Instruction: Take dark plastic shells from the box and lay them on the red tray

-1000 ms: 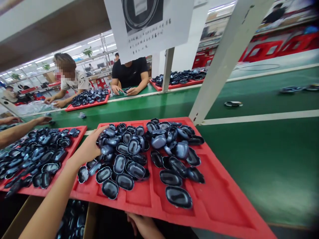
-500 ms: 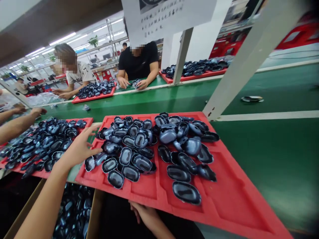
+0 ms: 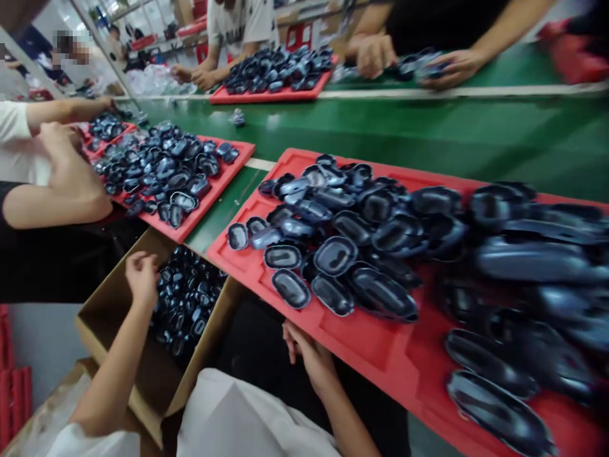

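The left hand (image 3: 141,274) has left the red tray (image 3: 375,343) and now hangs over the open cardboard box (image 3: 121,317) below the table's near edge, fingers curled loosely downward just above the dark blue shells (image 3: 188,304) heaped inside; whether it grips one I cannot tell. A second ago it lay among the shells on the tray, so it appears to have turned to the box's stock. The right hand (image 3: 304,349) stays under the tray's near edge, fingers half open against the red rim, steadying it.

On the tray a loose pile of oval case halves (image 3: 342,235) lies hollow side up, thickest toward the far edge and spreading right, where they blur. To the left, across a narrow gap, a second red tray (image 3: 209,197) carries more shells, and a co-worker's arm (image 3: 57,203) rests at its near edge. Beyond runs the green table (image 3: 380,133); at its far edge other people's hands (image 3: 409,60) handle the same parts beside a third tray (image 3: 271,95).
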The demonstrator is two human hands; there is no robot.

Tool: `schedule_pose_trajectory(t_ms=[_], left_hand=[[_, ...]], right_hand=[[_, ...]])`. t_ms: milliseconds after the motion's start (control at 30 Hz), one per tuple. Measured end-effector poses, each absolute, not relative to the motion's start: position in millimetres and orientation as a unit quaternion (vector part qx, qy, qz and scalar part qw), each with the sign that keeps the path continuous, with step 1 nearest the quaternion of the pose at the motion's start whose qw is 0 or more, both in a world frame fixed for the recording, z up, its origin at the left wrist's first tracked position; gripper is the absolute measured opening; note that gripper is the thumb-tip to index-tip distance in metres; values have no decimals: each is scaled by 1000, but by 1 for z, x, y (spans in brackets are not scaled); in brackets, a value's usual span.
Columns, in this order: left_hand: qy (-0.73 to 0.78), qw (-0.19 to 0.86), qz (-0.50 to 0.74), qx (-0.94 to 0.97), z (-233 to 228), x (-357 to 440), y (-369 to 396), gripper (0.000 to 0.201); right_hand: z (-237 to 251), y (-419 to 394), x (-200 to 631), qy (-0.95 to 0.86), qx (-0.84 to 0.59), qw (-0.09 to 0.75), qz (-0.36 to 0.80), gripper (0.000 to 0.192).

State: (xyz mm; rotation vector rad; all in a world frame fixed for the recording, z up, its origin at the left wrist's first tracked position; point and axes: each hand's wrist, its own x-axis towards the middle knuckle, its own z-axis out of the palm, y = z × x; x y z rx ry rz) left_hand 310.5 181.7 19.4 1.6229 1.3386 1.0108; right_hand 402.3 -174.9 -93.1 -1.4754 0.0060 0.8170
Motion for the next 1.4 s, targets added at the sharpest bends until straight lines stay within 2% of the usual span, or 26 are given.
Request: schedule_pose_trajectory(t_ms=[100,200,267,333,433,667,833,1033,1200,1333,1400], left_hand=[[534,391,119,740,-56,288,190,48],[467,295,-128,824,-103,277,190,87],[462,224,-224,829,-117,272,193,115],[481,184,-273,812,-122,266,199,129],[504,172,-304,790,-127,254,203,134],[521,248,-308,756,-134,236,182,131],[436,247,-323,803,-140,248,168,131],[379,237,-351,823,-166,261,161,142],[337,277,-344,831,-173,262,178,132],[304,289,-378,825,-178,264,190,140],[282,292,-358,841,-182,266,193,130]], right_hand=[[-84,-168,405,2,-652,666,363,52],[-76,-161,409,-1,-652,662,369,54],[-72,-156,411,2,-650,664,370,56],[-67,-152,412,16,-645,672,363,59],[-60,-147,412,34,-641,679,356,59],[-59,-145,412,65,-635,685,352,60],[-65,-150,413,84,-619,691,363,59],[-60,-148,412,83,-618,697,354,60],[-63,-149,412,64,-619,694,361,56],[-64,-148,412,65,-615,694,369,57],[-62,-146,412,64,-619,691,366,59]])
